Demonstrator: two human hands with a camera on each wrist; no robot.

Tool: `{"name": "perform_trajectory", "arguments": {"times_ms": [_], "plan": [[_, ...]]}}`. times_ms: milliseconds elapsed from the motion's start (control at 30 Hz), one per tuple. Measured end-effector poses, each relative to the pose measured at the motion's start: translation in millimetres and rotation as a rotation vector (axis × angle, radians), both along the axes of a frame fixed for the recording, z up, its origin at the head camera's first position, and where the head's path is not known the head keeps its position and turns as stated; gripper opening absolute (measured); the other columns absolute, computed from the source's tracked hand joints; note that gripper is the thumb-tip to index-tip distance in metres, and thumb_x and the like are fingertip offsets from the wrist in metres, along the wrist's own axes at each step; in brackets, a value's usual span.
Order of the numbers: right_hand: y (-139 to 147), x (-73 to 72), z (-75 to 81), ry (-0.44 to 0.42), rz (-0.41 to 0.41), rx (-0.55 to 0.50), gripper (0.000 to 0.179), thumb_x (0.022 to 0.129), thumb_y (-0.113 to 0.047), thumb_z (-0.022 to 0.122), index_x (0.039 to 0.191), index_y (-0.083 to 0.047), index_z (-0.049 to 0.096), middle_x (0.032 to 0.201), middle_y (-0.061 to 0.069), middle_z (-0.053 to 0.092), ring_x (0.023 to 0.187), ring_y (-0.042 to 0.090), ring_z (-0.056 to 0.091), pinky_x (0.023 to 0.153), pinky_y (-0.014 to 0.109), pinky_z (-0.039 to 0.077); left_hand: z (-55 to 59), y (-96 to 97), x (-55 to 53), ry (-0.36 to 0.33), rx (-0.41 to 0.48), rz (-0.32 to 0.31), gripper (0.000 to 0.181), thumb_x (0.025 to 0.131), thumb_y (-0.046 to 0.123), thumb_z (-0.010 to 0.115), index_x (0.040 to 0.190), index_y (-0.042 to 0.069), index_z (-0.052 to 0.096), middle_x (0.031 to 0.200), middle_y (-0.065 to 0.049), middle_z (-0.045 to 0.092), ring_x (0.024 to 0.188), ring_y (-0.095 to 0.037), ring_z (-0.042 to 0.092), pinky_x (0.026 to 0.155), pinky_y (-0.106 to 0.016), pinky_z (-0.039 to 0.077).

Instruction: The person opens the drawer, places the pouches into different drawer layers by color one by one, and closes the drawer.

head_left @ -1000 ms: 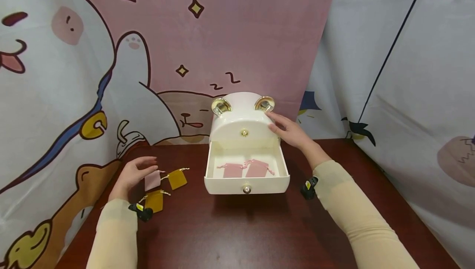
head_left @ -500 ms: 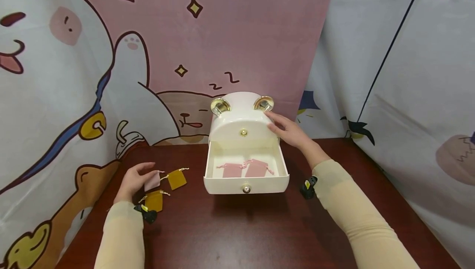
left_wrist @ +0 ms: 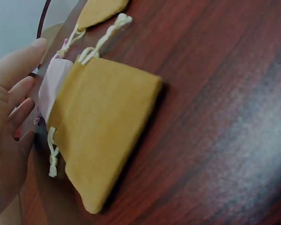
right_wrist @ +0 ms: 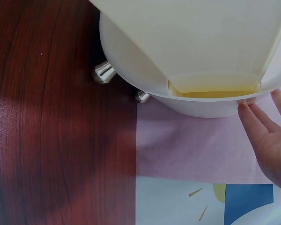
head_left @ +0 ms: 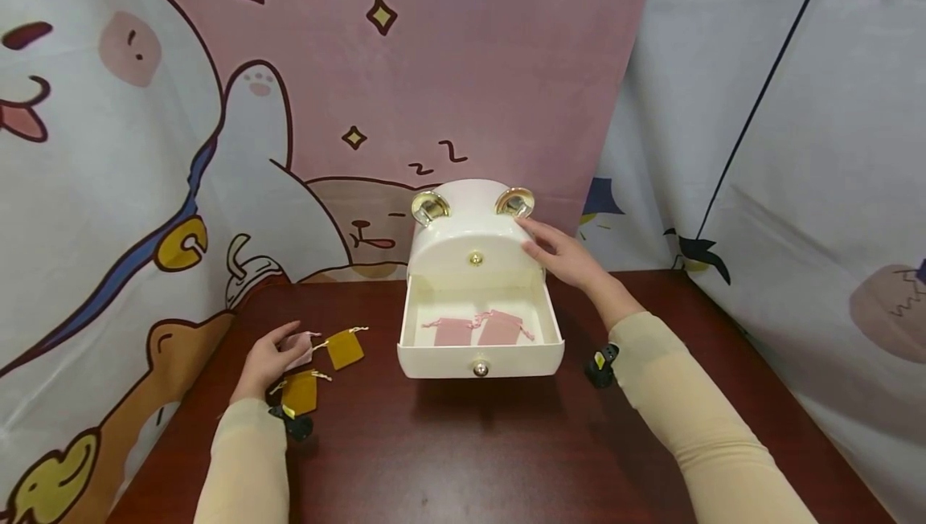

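Observation:
My left hand [head_left: 264, 363] is at the left of the table, beside a pale pink drawstring pouch [left_wrist: 55, 84] that it partly covers in the head view. In the left wrist view its thumb and fingers are apart; whether they touch the pouch I cannot tell. A mustard pouch [head_left: 300, 392] lies just in front, another mustard pouch [head_left: 345, 350] to the right. My right hand [head_left: 567, 259] rests on the right side of a white rounded box [head_left: 470, 223] with gold ears, its fingers extended. The box's lower drawer [head_left: 434, 363] is pulled out and holds two pink pouches [head_left: 499, 329].
The dark red-brown table [head_left: 492, 460] extends in front of the box. A printed cloth [head_left: 492, 66] with cartoon animals hangs close behind the box and down both sides. The drawer's silver knob [head_left: 481, 368] sticks out at the front.
My left hand has moved slightly right and lower, closer over the pale pink pouch. My right hand, the box and the drawer have stayed in place.

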State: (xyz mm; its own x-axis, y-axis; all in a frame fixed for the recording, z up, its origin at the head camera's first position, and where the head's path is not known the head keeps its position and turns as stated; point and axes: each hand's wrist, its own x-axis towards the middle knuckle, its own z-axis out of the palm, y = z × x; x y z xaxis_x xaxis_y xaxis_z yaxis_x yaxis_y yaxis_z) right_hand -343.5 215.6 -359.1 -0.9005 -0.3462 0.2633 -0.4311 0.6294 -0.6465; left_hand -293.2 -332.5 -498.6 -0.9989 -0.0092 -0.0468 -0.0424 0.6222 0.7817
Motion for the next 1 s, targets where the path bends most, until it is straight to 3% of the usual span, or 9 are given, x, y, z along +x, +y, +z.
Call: {"name": "perform_trajectory", "arguments": {"times_ms": [267,567,1000], "plan": [[0.6,-0.2,0.1,0.002,0.004,-0.006,0.058,0.102,-0.036,0.054,0.155,-0.022,0.035,0.16,0.008,0.028,0.143,0.035,0.03,0.11,0.059,0.03,-6.7,-3.0,4.1,-0.015,-0.034,0.018,0.07,0.099,0.042,0.06,0.149,-0.001,0.038,0.148,-0.032,0.037,0.134,-0.049,0.036,0.109,-0.06,0.03],[1.5,0.4,1.1,0.001,0.006,-0.008,0.057,0.103,-0.036,0.054,0.155,-0.022,0.036,0.161,0.008,0.028,0.144,0.035,0.029,0.111,0.06,0.028,-13.9,-3.8,8.3,0.085,-0.057,0.071,0.047,0.099,0.019,0.062,0.139,-0.005,0.052,0.137,-0.032,0.049,0.126,-0.046,0.046,0.105,-0.059,0.036],[0.2,0.8,0.7,-0.005,0.003,0.001,0.057,0.103,-0.036,0.053,0.155,-0.022,0.035,0.161,0.008,0.028,0.143,0.036,0.03,0.111,0.06,0.028,-22.9,-2.8,11.9,0.094,-0.006,0.166,0.039,0.096,0.01,0.064,0.132,-0.005,0.059,0.134,-0.03,0.051,0.124,-0.045,0.046,0.105,-0.059,0.036]]}}
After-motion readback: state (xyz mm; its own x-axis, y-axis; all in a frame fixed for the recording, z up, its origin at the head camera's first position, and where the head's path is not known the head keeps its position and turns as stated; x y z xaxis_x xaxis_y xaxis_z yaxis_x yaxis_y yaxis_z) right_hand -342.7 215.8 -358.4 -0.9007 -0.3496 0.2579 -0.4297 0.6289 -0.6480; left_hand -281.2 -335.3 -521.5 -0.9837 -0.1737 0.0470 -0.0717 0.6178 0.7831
